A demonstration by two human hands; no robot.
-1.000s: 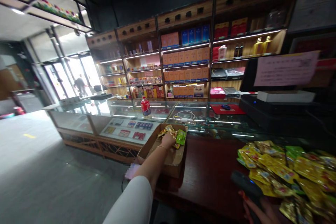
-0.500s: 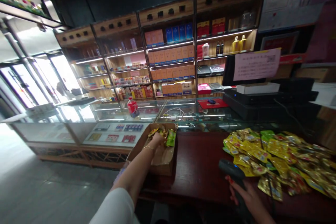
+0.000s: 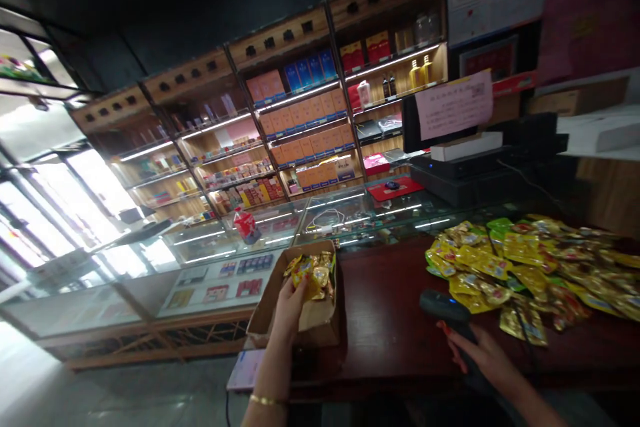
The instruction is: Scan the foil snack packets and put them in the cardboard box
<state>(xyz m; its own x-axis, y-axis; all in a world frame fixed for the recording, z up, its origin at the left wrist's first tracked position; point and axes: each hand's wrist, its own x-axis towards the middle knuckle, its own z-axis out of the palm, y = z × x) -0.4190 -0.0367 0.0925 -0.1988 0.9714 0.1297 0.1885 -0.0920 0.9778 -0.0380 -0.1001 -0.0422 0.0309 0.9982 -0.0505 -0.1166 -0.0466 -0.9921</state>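
My left hand (image 3: 289,307) pinches a yellow snack packet (image 3: 306,278) above an open cardboard box (image 3: 320,332). Several gold and yellow packets (image 3: 325,273) lie in the far part of that box, while brown cardboard shows at its near end. Wrapped round the handle of a black barcode scanner (image 3: 444,307), my right hand (image 3: 480,353) holds it over the dark red table. The scanner's head points left, with a small blue light on top. Just beyond it spreads a big heap of yellow and gold snack packets (image 3: 530,267).
The dark red table (image 3: 380,320) meets a glass display counter (image 3: 270,227) carrying a red-labelled bottle (image 3: 246,227). A mouse (image 3: 392,185) rests on a red mat. Behind it stands a monitor with a pink paper sheet (image 3: 455,107). A pale booklet (image 3: 246,369) lies left of the box.
My left hand has drawn back from inside the box, lifting a yellow packet. The right hand still holds the scanner in about the same place. The view has tilted and turned right.
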